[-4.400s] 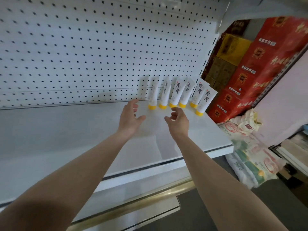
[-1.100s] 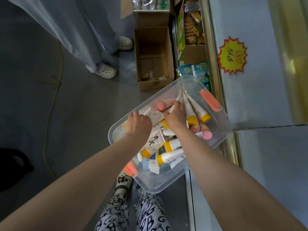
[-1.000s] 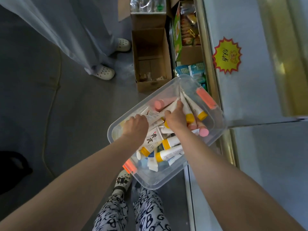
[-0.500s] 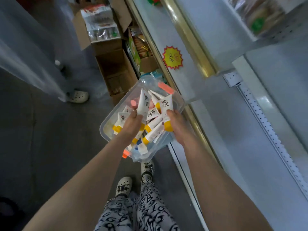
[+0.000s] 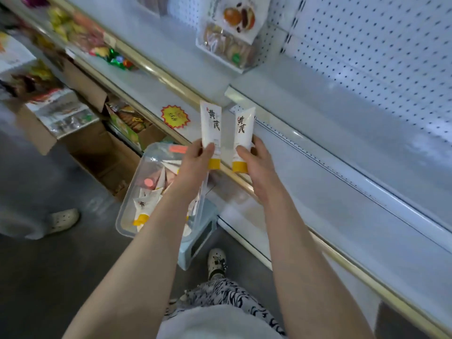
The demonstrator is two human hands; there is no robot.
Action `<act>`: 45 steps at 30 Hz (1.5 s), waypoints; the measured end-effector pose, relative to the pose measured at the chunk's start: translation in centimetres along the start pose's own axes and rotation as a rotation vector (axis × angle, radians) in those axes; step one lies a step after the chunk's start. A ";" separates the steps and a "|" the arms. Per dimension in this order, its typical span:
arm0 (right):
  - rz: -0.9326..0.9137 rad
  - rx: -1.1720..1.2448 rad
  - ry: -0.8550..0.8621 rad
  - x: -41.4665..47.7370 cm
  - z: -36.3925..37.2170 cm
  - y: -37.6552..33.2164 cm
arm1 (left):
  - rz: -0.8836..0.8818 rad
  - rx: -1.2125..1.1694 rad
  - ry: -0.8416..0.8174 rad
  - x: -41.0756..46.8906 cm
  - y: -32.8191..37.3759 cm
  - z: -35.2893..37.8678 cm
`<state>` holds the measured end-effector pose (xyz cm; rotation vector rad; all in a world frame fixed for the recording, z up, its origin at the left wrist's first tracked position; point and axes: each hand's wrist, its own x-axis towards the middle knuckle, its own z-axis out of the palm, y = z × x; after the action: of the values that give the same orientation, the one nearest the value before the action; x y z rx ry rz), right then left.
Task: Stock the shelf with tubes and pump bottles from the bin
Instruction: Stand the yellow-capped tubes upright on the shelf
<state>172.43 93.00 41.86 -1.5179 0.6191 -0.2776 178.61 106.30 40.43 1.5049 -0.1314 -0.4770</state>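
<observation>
My left hand (image 5: 194, 160) grips a white tube with a yellow cap (image 5: 210, 123), held upright with the cap down. My right hand (image 5: 256, 160) grips a second white tube of the same kind (image 5: 243, 128) beside it. Both tubes are raised in front of the edge of the white shelf (image 5: 354, 152). Below my left arm sits the clear plastic bin (image 5: 137, 189) on a small stool, with several more yellow-capped tubes (image 5: 144, 206) and pink-capped items inside.
A white pegboard back wall (image 5: 367, 52) rises behind the shelf. Packaged biscuits (image 5: 227, 42) stand on the neighbouring shelf to the left. Open cardboard boxes (image 5: 97, 152) of goods line the floor. Another person's white shoe (image 5: 62, 218) is at the left. A yellow starburst tag (image 5: 175, 116) sticks on the lower rail.
Both hands lifted a tube each out of the bin and rose toward the shelf. My view swung up from the bin to the shelf edge.
</observation>
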 end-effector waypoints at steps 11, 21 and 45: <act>-0.150 0.042 0.303 -5.6 -8.6 -5.1 | 0.147 0.032 -0.329 -2.9 4.9 7.6; -0.221 0.098 0.510 -11.7 -18.7 -5.7 | 0.206 -0.015 -0.623 -7.2 6.1 18.0; -0.264 0.044 0.797 -24.5 -46.6 -2.0 | 0.245 -0.047 -0.829 -20.9 1.7 47.4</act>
<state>127.75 66.88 51.66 -1.4196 1.0192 -1.1223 142.51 70.39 50.11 1.1446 -0.9328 -0.8710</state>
